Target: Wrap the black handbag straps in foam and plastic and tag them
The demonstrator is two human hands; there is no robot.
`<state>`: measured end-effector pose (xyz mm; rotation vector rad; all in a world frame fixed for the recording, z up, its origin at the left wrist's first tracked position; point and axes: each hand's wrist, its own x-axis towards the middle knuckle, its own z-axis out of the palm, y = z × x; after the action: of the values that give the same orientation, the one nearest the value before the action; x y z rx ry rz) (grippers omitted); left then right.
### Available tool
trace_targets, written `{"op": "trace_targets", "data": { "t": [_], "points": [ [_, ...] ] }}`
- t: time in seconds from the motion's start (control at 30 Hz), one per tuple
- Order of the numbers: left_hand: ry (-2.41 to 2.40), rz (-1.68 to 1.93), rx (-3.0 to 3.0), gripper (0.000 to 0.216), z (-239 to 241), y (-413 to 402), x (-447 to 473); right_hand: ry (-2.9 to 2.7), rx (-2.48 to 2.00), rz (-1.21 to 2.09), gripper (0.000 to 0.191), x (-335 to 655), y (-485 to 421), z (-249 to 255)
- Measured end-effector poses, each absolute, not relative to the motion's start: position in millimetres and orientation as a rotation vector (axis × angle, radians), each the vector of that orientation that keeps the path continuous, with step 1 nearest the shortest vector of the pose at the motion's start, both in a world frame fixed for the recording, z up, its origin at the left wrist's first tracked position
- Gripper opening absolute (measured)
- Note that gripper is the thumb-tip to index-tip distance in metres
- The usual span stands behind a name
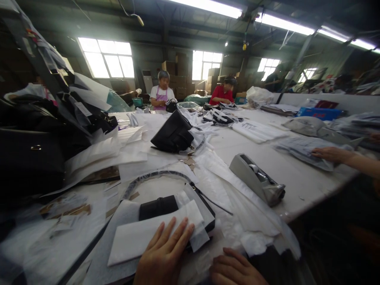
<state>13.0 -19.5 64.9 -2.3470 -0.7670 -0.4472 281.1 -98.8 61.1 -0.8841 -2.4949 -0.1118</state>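
My left hand lies flat, fingers spread, on a folded sheet of white packing paper. The paper covers part of a black handbag whose handle, wrapped in clear film, arches away from me. A larger white sheet spreads beneath the bag. Close to the bag's near right side is my right hand, its fingers loosely bent and side by side; their tips are partly hidden, and I cannot tell whether they hold anything.
A grey tape dispenser stands to the right, beside loose plastic bags. Another black bag lies tilted farther back. Black bags pile up at left. Another person's hand touches a wrapped package; two co-workers sit across the table.
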Motion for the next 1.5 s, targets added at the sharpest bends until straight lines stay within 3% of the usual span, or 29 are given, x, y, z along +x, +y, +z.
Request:
{"op": "trace_targets", "data": {
  "t": [0.2,0.5,0.87,1.17,1.5],
  "points": [
    [-0.755,-0.437,-2.343,0.055,67.2,-19.9,13.5,-2.354,-0.774,-0.173,0.021,273.7,-94.5,50.8],
    [-0.719,-0.437,-2.301,0.05,67.5,-17.7,14.4,-2.268,-0.82,-0.421,0.02,266.2,-72.8,82.7],
    [-0.588,-0.631,-2.405,0.045,73.1,-18.9,14.4,-2.314,-0.826,-0.331,0.028,268.8,-68.9,59.5],
    [-0.543,-0.481,-2.443,0.052,79.6,-19.2,12.7,-2.29,-0.838,-0.274,0.027,267.4,-67.4,61.8],
    [-0.672,-0.656,-2.478,0.037,75.1,-20.3,18.5,-2.271,-0.85,-0.324,0.03,262.8,-71.9,46.7]
  ]
}}
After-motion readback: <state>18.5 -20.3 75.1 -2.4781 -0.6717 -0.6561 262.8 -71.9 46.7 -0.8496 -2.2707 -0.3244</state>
